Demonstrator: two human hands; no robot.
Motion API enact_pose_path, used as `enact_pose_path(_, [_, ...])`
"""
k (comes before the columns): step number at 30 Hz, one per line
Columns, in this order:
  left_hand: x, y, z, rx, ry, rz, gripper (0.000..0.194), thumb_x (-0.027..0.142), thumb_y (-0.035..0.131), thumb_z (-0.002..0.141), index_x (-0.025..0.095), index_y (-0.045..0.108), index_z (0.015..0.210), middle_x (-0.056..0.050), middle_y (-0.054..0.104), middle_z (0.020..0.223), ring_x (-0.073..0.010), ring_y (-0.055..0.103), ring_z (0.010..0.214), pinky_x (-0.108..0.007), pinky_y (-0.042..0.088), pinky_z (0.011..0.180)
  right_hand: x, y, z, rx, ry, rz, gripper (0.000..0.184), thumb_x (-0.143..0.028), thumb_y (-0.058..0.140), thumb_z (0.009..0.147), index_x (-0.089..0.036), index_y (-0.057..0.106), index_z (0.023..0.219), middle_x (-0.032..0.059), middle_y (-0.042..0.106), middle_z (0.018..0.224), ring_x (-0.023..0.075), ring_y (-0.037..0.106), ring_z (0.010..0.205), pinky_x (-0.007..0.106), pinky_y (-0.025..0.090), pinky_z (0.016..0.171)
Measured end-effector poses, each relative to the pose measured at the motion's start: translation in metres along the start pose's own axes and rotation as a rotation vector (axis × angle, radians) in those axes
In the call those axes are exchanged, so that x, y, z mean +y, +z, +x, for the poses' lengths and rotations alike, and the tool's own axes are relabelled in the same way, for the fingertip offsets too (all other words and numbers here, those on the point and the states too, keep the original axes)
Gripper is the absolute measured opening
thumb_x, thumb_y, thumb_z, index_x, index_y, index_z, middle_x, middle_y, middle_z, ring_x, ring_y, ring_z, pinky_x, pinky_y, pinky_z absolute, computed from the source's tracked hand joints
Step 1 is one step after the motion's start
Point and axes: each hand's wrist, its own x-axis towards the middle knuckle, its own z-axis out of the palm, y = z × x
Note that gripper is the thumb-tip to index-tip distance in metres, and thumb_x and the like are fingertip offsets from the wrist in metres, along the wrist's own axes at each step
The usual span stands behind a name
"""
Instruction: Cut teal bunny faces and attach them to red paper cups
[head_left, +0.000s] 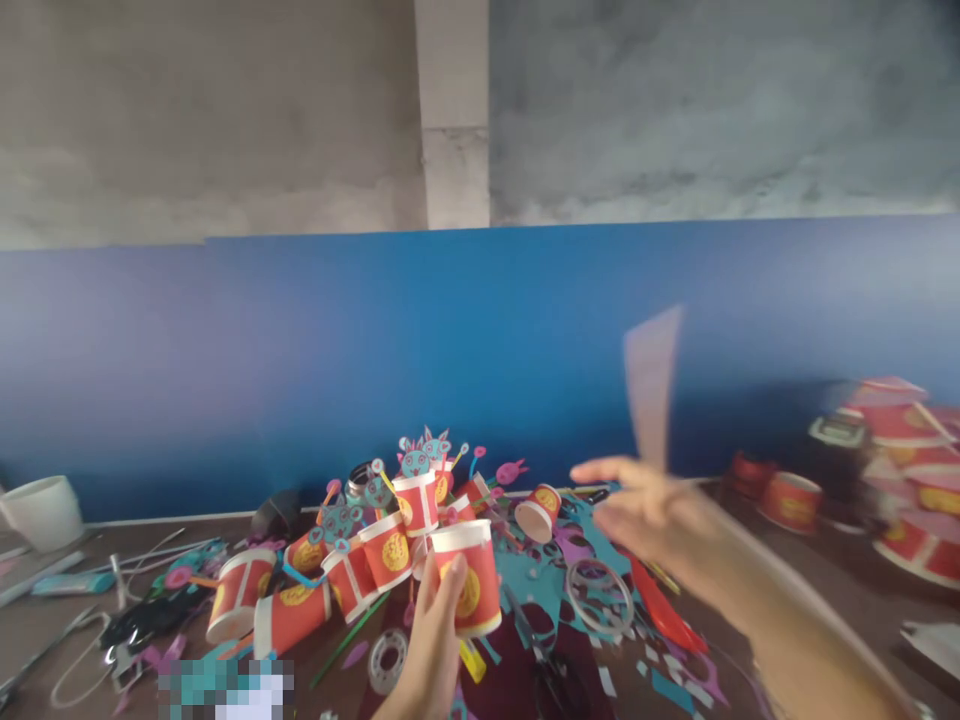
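Red paper cup [480, 560]: one, nearly upright above the table [832, 595], in your left hand [429, 655], closed around its side.
Your right hand [649, 505]: fingers stretched, partly open, apart from this cup; one pale strip [652, 375] rises there, whether gripped you cannot tell.
White cup [41, 515]: one, near the table's far edge, at left.
Writing: yellow emblem [469, 595] on your cup, not readable.

A gray wall [210, 110] is at the back, and a pale post [454, 120] runs down it. Lower down is a long blue board [450, 330], behind a brown table [832, 600]. On the table's far left is a white cup [43, 513], with a small blue pack [73, 584] lying near it.
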Motion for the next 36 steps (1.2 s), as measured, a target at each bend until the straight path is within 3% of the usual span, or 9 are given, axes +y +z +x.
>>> enact_pose_path(2, [0.008, -0.002, 0.008, 0.032, 0.018, -0.006, 0.072, 0.053, 0.067, 0.070, 0.020, 0.047, 0.130, -0.014, 0.063, 0.119, -0.0312, 0.057, 0.111, -0.044, 0.045, 0.092, 0.002, 0.006, 0.021, -0.125, 0.014, -0.046, 0.030, -0.043, 0.059, 0.081, -0.020, 0.067, 0.098, 0.0008, 0.067, 0.069, 0.0147, 0.060, 0.059, 0.023, 0.050, 0.056])
enact_pose_path(4, [0.009, -0.007, 0.015, 0.060, 0.038, -0.005, 0.072, 0.053, 0.067, 0.069, 0.020, 0.047, 0.130, -0.014, 0.063, 0.120, -0.0316, 0.057, 0.111, -0.045, 0.045, 0.092, 0.008, 0.012, 0.027, -0.186, 0.052, -0.174, 0.034, -0.045, 0.046, 0.087, -0.021, 0.070, 0.087, 0.0016, 0.067, 0.066, 0.0159, 0.060, 0.061, 0.021, 0.047, 0.056])
enact_pose_path(7, [0.004, -0.014, 0.020, 0.103, 0.041, -0.003, 0.071, 0.053, 0.065, 0.071, 0.021, 0.046, 0.131, -0.014, 0.062, 0.121, -0.0307, 0.058, 0.111, -0.044, 0.046, 0.092, 0.016, 0.016, 0.020, -0.247, 0.067, -0.325, 0.039, -0.044, 0.043, 0.087, -0.021, 0.069, 0.070, 0.0011, 0.063, 0.059, 0.0157, 0.056, 0.056, 0.020, 0.041, 0.050])
enact_pose_path(12, [0.000, -0.017, 0.021, 0.138, 0.039, 0.020, 0.066, 0.050, 0.066, 0.072, 0.027, 0.046, 0.130, -0.010, 0.060, 0.125, -0.0295, 0.054, 0.116, -0.044, 0.044, 0.095, 0.020, 0.018, 0.014, -0.319, 0.092, -0.423, 0.038, -0.043, 0.044, 0.086, -0.022, 0.066, 0.065, -0.0003, 0.057, 0.051, 0.0135, 0.049, 0.049, 0.020, 0.031, 0.043])
enact_pose_path(18, [0.005, -0.014, 0.019, 0.128, 0.018, -0.009, 0.070, 0.045, 0.067, 0.074, 0.029, 0.038, 0.136, -0.008, 0.055, 0.132, -0.0271, 0.041, 0.128, -0.044, 0.034, 0.104, 0.018, 0.019, 0.014, -0.246, 0.068, -0.444, 0.038, -0.044, 0.045, 0.085, -0.022, 0.066, 0.063, -0.0010, 0.057, 0.051, 0.0134, 0.050, 0.047, 0.019, 0.034, 0.045])
enact_pose_path(23, [0.009, -0.012, 0.019, 0.146, 0.083, 0.078, 0.067, 0.046, 0.067, 0.073, 0.028, 0.043, 0.133, -0.006, 0.054, 0.133, -0.0277, 0.042, 0.127, -0.040, 0.035, 0.104, 0.017, 0.020, 0.011, -0.210, 0.063, -0.464, 0.037, -0.044, 0.044, 0.085, -0.023, 0.067, 0.064, -0.0007, 0.059, 0.051, 0.0141, 0.052, 0.047, 0.020, 0.034, 0.044])
enact_pose_path(29, [0.017, -0.004, 0.012, 0.020, 0.156, 0.148, 0.070, 0.048, 0.068, 0.071, 0.026, 0.044, 0.132, -0.008, 0.061, 0.122, -0.0299, 0.052, 0.117, -0.036, 0.043, 0.096, 0.017, 0.024, 0.012, -0.330, 0.088, -0.559, 0.038, -0.038, 0.038, 0.089, -0.022, 0.060, 0.063, -0.0004, 0.059, 0.053, 0.0144, 0.053, 0.050, 0.021, 0.031, 0.046])
enact_pose_path(33, [0.013, -0.002, 0.009, -0.121, 0.219, 0.235, 0.073, 0.044, 0.073, 0.067, 0.021, 0.046, 0.131, -0.011, 0.062, 0.119, -0.0309, 0.053, 0.114, -0.035, 0.044, 0.093, 0.016, 0.036, 0.009, -0.346, 0.121, -0.493, 0.020, -0.031, 0.041, 0.087, -0.023, 0.059, 0.082, -0.0016, 0.061, 0.059, 0.0141, 0.055, 0.054, 0.020, 0.036, 0.049])
enact_pose_path(36, [0.011, -0.001, 0.008, -0.121, 0.212, 0.259, 0.073, 0.044, 0.072, 0.068, 0.020, 0.044, 0.131, -0.012, 0.062, 0.116, -0.0301, 0.055, 0.109, -0.035, 0.044, 0.091, 0.015, 0.047, 0.004, -0.300, 0.111, -0.438, 0.010, -0.025, 0.044, 0.084, -0.024, 0.054, 0.084, -0.0026, 0.060, 0.060, 0.0126, 0.054, 0.052, 0.019, 0.038, 0.048])
